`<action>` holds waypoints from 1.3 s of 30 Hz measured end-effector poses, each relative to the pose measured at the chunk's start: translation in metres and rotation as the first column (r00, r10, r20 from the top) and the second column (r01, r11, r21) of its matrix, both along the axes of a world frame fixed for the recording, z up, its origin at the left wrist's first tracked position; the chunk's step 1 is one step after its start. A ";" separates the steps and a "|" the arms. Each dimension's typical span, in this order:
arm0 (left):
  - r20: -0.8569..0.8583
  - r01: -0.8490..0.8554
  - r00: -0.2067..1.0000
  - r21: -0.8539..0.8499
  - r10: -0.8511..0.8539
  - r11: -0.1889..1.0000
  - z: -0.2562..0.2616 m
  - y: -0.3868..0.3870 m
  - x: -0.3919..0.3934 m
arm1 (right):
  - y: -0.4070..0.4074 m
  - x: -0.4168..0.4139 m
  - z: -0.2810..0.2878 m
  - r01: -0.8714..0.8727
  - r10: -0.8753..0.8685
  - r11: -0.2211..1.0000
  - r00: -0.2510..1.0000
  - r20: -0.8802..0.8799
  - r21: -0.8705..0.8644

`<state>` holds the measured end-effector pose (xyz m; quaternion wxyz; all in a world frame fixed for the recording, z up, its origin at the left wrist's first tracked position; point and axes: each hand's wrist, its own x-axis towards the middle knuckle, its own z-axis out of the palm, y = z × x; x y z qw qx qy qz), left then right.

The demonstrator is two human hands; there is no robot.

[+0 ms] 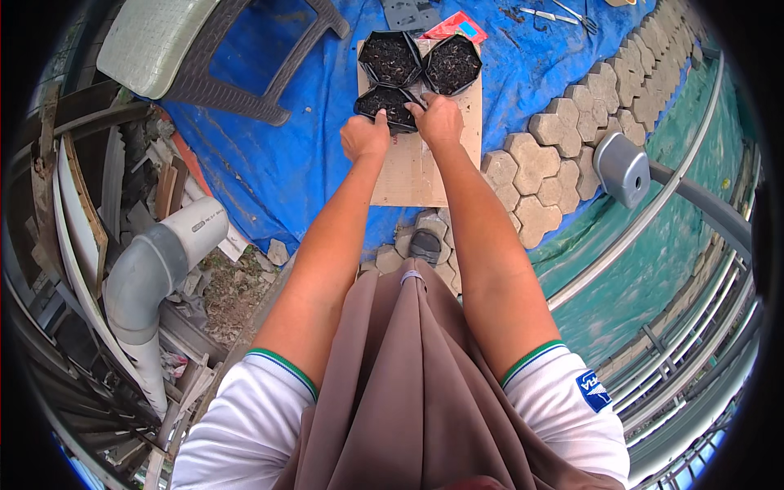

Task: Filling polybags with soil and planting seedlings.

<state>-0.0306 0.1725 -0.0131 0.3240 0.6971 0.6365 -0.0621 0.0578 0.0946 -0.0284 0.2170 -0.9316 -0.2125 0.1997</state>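
Both of my hands are at the nearest of three black plastic grow bags filled with dark soil. My left hand (365, 136) grips the left front rim of this near grow bag (386, 103), thumb over the edge. On its right side my right hand (440, 117) pinches the rim between thumb and fingers. Touching it behind are the back left grow bag (390, 58) and the back right grow bag (453, 64), both open at the top. All three stand on a flattened cardboard sheet (407, 177). The bags' lower sides are mostly hidden.
A blue tarpaulin (269, 165) lies under the cardboard. Beyond the bags are a red packet (456, 27) and scissors (548, 15). A plastic chair (245, 61) stands left, above a grey PVC pipe elbow (147, 275). Paving blocks (533, 153) and a metal railing (655, 214) run along the right.
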 end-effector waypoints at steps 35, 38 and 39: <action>0.177 0.279 0.864 0.609 -0.471 0.742 0.619 0.147 -0.085 | 0.117 -0.034 0.595 -0.461 0.203 0.740 0.848 0.490 0.490; 0.229 0.165 0.868 0.703 -0.440 0.692 0.698 0.174 -0.126 | 0.156 -0.063 0.680 -0.512 0.236 0.664 0.836 0.496 0.546; 0.238 0.128 0.873 0.729 -0.425 0.672 0.721 0.185 -0.144 | 0.170 -0.079 0.703 -0.510 0.253 0.640 0.846 0.469 0.575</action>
